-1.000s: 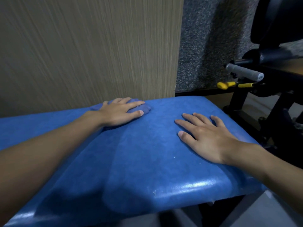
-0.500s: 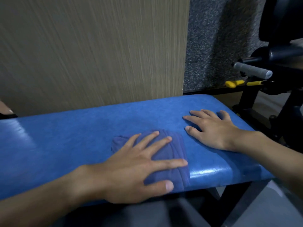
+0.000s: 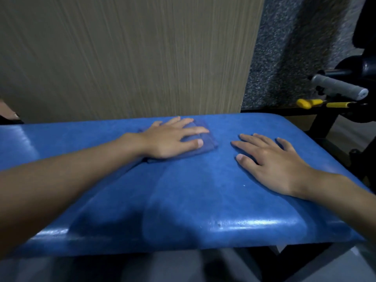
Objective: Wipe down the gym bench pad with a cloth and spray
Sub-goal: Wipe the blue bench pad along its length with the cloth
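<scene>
The blue gym bench pad runs across the view from left to right. A folded blue cloth lies on it near the far edge. My left hand presses flat on the cloth, fingers spread and pointing right, covering most of it. My right hand rests flat and bare on the pad to the right of the cloth, fingers apart, a short gap from it. No spray bottle is in view.
A beige panel wall stands right behind the pad. To the right is black gym equipment with a grey handle grip and a yellow lever. The pad's rounded right end is near the machine frame.
My left hand has slid the cloth from the pad's near edge back to its far edge. My right hand stays planted on the pad.
</scene>
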### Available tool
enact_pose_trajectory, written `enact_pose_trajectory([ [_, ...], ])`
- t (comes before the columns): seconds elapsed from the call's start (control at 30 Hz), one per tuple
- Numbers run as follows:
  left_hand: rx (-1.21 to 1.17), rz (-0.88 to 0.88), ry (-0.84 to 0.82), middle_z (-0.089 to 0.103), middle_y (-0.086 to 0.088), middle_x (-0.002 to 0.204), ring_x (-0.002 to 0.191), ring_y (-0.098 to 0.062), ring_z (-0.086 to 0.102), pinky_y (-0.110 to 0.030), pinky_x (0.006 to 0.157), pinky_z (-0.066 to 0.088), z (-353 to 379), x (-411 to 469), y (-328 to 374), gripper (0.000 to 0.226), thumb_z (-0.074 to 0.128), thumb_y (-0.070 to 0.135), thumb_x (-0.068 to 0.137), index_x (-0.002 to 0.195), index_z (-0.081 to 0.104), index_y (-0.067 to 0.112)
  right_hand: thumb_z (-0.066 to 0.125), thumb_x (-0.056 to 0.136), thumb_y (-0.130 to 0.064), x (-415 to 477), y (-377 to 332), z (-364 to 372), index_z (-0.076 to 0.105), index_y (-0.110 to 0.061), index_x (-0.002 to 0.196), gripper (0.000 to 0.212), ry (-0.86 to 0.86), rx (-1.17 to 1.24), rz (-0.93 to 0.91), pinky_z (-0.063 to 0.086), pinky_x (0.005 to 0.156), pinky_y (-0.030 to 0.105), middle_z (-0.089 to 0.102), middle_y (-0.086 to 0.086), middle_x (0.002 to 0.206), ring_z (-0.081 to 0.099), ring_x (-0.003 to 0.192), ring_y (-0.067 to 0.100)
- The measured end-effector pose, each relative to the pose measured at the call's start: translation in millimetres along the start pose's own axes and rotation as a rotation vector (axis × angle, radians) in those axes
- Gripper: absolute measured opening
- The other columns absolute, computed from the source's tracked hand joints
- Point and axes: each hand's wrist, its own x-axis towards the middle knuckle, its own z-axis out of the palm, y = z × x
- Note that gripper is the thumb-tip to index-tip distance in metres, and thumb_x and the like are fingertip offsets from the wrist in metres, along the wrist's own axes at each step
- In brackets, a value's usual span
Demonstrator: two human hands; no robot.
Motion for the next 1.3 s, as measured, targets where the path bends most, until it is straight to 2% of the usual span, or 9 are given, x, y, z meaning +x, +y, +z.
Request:
enact_pose_trajectory([
  [0.13, -0.045, -0.216, 0.038, 0.02, 0.005, 0.163, 0.15, -0.023, 0.018, -0.062, 0.112, 0.015, -8, 34, -36, 0.07, 0.009, 0.087, 0.072, 0.139, 0.019, 0.066, 0.016, 0.097, -0.055, -2, -2, 0, 0.02, -0.046, 0.149, 0.053, -0.002, 0.002, 0.002, 0.001, 0.12, 0.048, 0.009, -0.021, 0.161, 0.001, 0.149, 0.005],
  [0.23, -0.037, -0.23, 0.009, 0.022, 0.007, 0.161, 0.148, -0.024, 0.019, -0.062, 0.113, 0.013, -5, 33, -34, 0.073, 0.011, 0.09, 0.07, 0.139, 0.017, 0.067, 0.014, 0.097, -0.055, -3, -3, 0, 0.018, -0.045, 0.15, 0.054, -0.011, -0.013, 0.008, 0.0, 0.12, 0.048, 0.008, -0.02, 0.161, 0.0, 0.149, 0.006],
  [0.4, -0.043, -0.108, -0.023, 0.006, 0.014, 0.165, 0.152, -0.014, 0.001, -0.057, 0.118, 0.004, 1, -12, -5, 0.075, 0.008, 0.089, 0.069, 0.141, 0.011, 0.069, 0.014, 0.095, -0.055, -2, -4, 1, 0.019, -0.044, 0.15, 0.056, -0.011, -0.013, 0.012, 0.001, 0.119, 0.05, 0.01, -0.017, 0.162, 0.002, 0.149, 0.008],
  [0.57, 0.074, 0.116, -0.042, -0.006, 0.013, 0.166, 0.152, -0.014, -0.009, -0.052, 0.119, 0.004, 6, -86, 45, 0.073, 0.0, 0.085, 0.072, 0.142, -0.001, 0.067, 0.018, 0.097, -0.055, -2, -3, 2, 0.02, -0.044, 0.15, 0.054, 0.001, -0.018, 0.018, 0.003, 0.119, 0.051, 0.012, -0.015, 0.162, 0.005, 0.149, 0.01],
  [0.73, 0.103, 0.266, -0.036, -0.013, 0.009, 0.165, 0.15, -0.016, -0.016, -0.05, 0.119, -0.004, 10, -135, 75, 0.059, 0.015, 0.078, 0.085, 0.139, -0.008, 0.07, 0.025, 0.099, -0.051, -4, -7, -4, 0.028, -0.041, 0.148, 0.05, 0.017, -0.064, 0.02, 0.004, 0.117, 0.055, 0.018, -0.013, 0.161, 0.01, 0.149, 0.012],
  [0.83, 0.069, 0.233, -0.047, -0.011, 0.011, 0.165, 0.151, -0.015, -0.013, -0.05, 0.12, -0.003, 8, -126, 68, 0.06, 0.024, 0.079, 0.086, 0.139, -0.002, 0.07, 0.034, 0.101, -0.043, -1, -16, -9, 0.035, -0.038, 0.146, 0.046, 0.088, 0.021, -0.005, 0.005, 0.118, 0.054, 0.026, -0.012, 0.159, 0.014, 0.148, 0.011],
  [0.93, 0.062, 0.196, -0.026, -0.006, 0.01, 0.166, 0.152, -0.017, -0.006, -0.052, 0.12, 0.004, 8, -97, 48, 0.063, 0.014, 0.085, 0.078, 0.137, -0.003, 0.071, 0.03, 0.101, -0.044, 1, -25, -4, 0.029, -0.039, 0.149, 0.048, 0.067, 0.078, -0.046, 0.006, 0.118, 0.049, 0.024, -0.012, 0.16, 0.014, 0.148, 0.01],
  [1.17, -0.034, -0.099, 0.026, 0.011, 0.01, 0.165, 0.152, -0.014, 0.007, -0.057, 0.117, 0.011, -1, -13, -37, 0.072, 0.013, 0.09, 0.07, 0.139, 0.016, 0.069, 0.016, 0.096, -0.055, 4, -26, 6, 0.021, -0.044, 0.15, 0.055, -0.002, 0.011, -0.067, 0.002, 0.12, 0.048, 0.01, -0.018, 0.162, 0.002, 0.149, 0.006],
  [1.3, -0.063, -0.253, 0.026, 0.026, 0.011, 0.159, 0.148, -0.022, 0.02, -0.062, 0.112, 0.016, -8, 15, -68, 0.066, 0.013, 0.089, 0.074, 0.137, 0.02, 0.069, 0.015, 0.096, -0.055, 3, -27, 7, 0.019, -0.045, 0.15, 0.056, -0.011, 0.01, -0.061, -0.001, 0.12, 0.047, 0.008, -0.019, 0.162, 0.0, 0.149, 0.005],
])
